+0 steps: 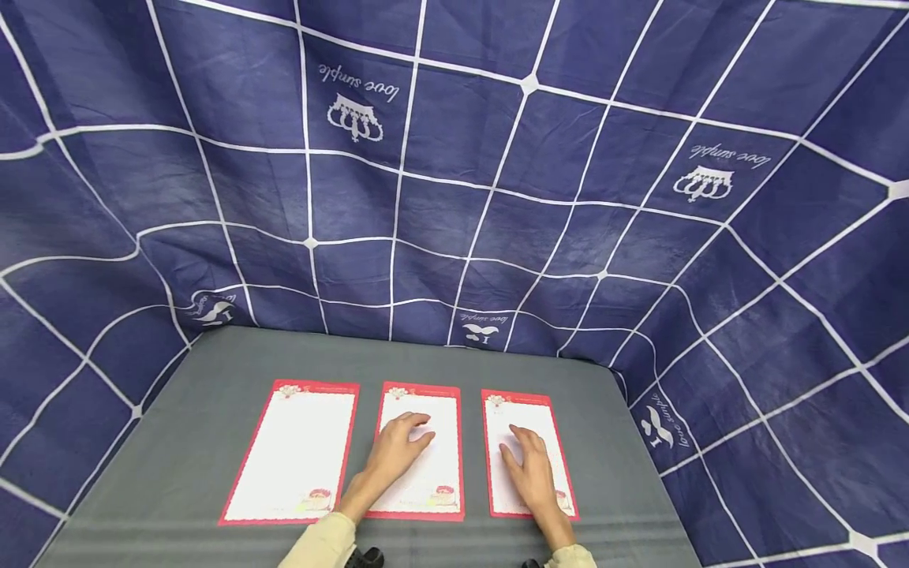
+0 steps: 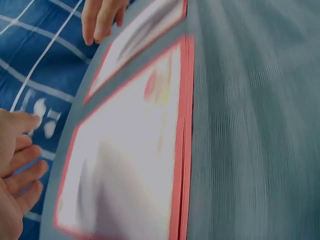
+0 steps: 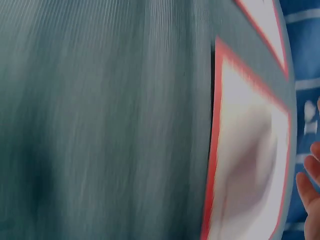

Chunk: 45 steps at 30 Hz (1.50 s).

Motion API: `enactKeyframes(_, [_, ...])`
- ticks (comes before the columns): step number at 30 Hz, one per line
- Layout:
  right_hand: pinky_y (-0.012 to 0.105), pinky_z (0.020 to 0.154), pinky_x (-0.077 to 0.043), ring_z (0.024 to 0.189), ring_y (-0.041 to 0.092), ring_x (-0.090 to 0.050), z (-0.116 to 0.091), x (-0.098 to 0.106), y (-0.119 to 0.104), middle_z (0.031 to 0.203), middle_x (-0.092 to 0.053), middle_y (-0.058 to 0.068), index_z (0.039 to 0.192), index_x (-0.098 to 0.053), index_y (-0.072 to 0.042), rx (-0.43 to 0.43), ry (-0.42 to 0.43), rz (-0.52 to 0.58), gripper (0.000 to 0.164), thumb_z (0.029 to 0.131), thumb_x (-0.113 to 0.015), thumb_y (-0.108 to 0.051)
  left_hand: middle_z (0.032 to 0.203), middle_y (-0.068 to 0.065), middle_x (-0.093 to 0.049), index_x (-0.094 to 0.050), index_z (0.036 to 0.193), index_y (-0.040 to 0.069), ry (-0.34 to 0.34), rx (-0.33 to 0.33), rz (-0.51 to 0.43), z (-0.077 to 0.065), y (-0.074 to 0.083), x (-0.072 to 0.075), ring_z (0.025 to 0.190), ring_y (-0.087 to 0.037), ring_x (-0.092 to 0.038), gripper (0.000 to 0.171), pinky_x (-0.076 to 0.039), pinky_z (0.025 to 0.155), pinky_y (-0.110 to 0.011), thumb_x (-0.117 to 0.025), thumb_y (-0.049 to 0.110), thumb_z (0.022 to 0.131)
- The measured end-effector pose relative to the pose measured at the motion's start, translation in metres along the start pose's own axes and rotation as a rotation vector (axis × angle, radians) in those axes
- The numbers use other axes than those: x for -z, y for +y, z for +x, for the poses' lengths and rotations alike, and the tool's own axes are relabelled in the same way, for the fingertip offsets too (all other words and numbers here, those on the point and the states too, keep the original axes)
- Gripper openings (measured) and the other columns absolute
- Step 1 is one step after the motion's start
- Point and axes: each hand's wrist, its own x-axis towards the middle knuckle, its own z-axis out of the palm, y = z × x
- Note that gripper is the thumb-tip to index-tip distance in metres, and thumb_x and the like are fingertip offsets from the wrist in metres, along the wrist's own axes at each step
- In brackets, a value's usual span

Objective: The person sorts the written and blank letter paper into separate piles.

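Three white sheets with red borders lie side by side: a left sheet [image 1: 298, 442], a middle sheet [image 1: 443, 450] and a right sheet [image 1: 533, 414]. Over the middle one is my left hand [image 1: 399, 448], its fingers relaxed and slightly bent, holding nothing. My right hand [image 1: 531, 469] is over the right sheet, fingers loose and nothing in them. Both hands appear raised above the paper in the left wrist view, where the left hand [image 2: 20, 170] casts a shadow on a sheet [image 2: 130, 165]. Only part of the right hand [image 3: 312, 195] shows in the right wrist view.
A grey cloth [image 1: 177, 442] covers the table under the sheets. Dark blue curtains [image 1: 454, 205] with white grid lines surround the back and sides. Small flower and cake-like prints decorate the sheets' corners.
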Motion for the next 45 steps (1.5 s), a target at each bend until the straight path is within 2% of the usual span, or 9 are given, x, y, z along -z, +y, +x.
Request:
enactKeyframes(4, [0.05,0.098,-0.046,0.122,0.033,-0.054,0.003,-0.012,-0.018,0.13,-0.06,0.014,0.132,-0.06,-0.002,0.074,-0.08,0.038,0.049,0.089,-0.075,-0.02,0.117,-0.009,-0.069,-0.07,0.117,0.003,0.013,-0.011,0.034,-0.005,-0.014,0.028,0.11,-0.03,-0.065,0.039,-0.053,0.09,-0.048,-0.081,0.018,0.083])
enactKeyframes(8, [0.053,0.102,-0.043,0.132,0.035,-0.047,0.004,-0.023,-0.03,0.142,-0.052,0.016,0.141,-0.052,-0.001,0.09,-0.179,0.061,0.058,0.092,-0.072,-0.026,0.137,-0.015,-0.058,-0.062,0.13,0.0,-0.06,-0.069,0.061,-0.016,-0.03,0.043,0.128,-0.037,-0.051,0.058,-0.042,0.103,-0.055,-0.081,0.027,0.083])
enactKeyframes(13, [0.055,0.108,-0.036,0.14,0.037,-0.036,0.0,-0.036,-0.037,0.15,-0.041,0.021,0.147,-0.043,0.002,0.113,-0.324,0.065,0.067,0.095,-0.067,-0.035,0.152,-0.022,-0.039,-0.048,0.142,-0.006,-0.208,-0.122,0.144,-0.031,-0.05,0.045,0.142,-0.039,-0.031,0.077,-0.024,0.114,-0.057,-0.073,0.044,0.088])
enactKeyframes(17, [0.058,0.109,-0.032,0.141,0.04,-0.034,-0.009,-0.041,-0.037,0.152,-0.038,0.024,0.146,-0.042,0.005,0.122,-0.438,0.072,0.071,0.096,-0.065,-0.039,0.152,-0.026,-0.036,-0.043,0.143,-0.01,-0.287,-0.143,0.172,-0.045,-0.061,0.042,0.143,-0.041,-0.03,0.081,-0.021,0.115,-0.058,-0.067,0.047,0.092])
enactKeyframes(20, [0.059,0.11,-0.03,0.14,0.042,-0.033,-0.017,-0.044,-0.034,0.152,-0.036,0.025,0.147,-0.041,0.006,0.117,-0.504,0.061,0.073,0.096,-0.063,-0.042,0.151,-0.027,-0.037,-0.044,0.143,-0.01,-0.295,-0.167,0.18,-0.052,-0.066,0.04,0.141,-0.043,-0.031,0.084,-0.019,0.113,-0.062,-0.066,0.052,0.09])
enactKeyframes(25, [0.06,0.111,-0.028,0.141,0.042,-0.032,-0.019,-0.048,-0.032,0.153,-0.035,0.025,0.147,-0.039,0.006,0.135,-0.519,0.063,0.074,0.096,-0.061,-0.043,0.153,-0.022,-0.037,-0.044,0.145,-0.005,-0.27,-0.181,0.255,-0.053,-0.074,0.036,0.143,-0.041,-0.029,0.089,-0.012,0.113,-0.063,-0.059,0.062,0.09])
enactKeyframes(31, [0.061,0.109,-0.03,0.141,0.043,-0.032,-0.01,-0.05,-0.032,0.153,-0.035,0.025,0.148,-0.039,0.004,0.162,-0.539,0.067,0.075,0.096,-0.061,-0.045,0.152,-0.022,-0.038,-0.045,0.144,-0.005,-0.287,-0.189,0.284,-0.048,-0.079,0.041,0.142,-0.041,-0.029,0.087,-0.01,0.113,-0.064,-0.059,0.062,0.09])
enactKeyframes(39, [0.058,0.112,-0.028,0.143,0.04,-0.03,0.0,-0.05,-0.035,0.154,-0.033,0.024,0.149,-0.041,0.0,0.164,-0.589,0.022,0.075,0.096,-0.059,-0.05,0.154,-0.02,-0.035,-0.041,0.147,-0.004,-0.425,-0.148,0.293,-0.042,-0.079,0.052,0.146,-0.039,-0.024,0.094,-0.008,0.115,-0.062,-0.059,0.066,0.086])
enactKeyframes(45, [0.057,0.112,-0.028,0.143,0.039,-0.031,0.004,-0.049,-0.035,0.154,-0.033,0.023,0.148,-0.041,0.001,0.162,-0.579,0.006,0.077,0.095,-0.061,-0.051,0.155,-0.02,-0.035,-0.038,0.149,-0.003,-0.458,-0.141,0.291,-0.041,-0.081,0.055,0.146,-0.038,-0.022,0.097,-0.006,0.115,-0.062,-0.061,0.066,0.085])
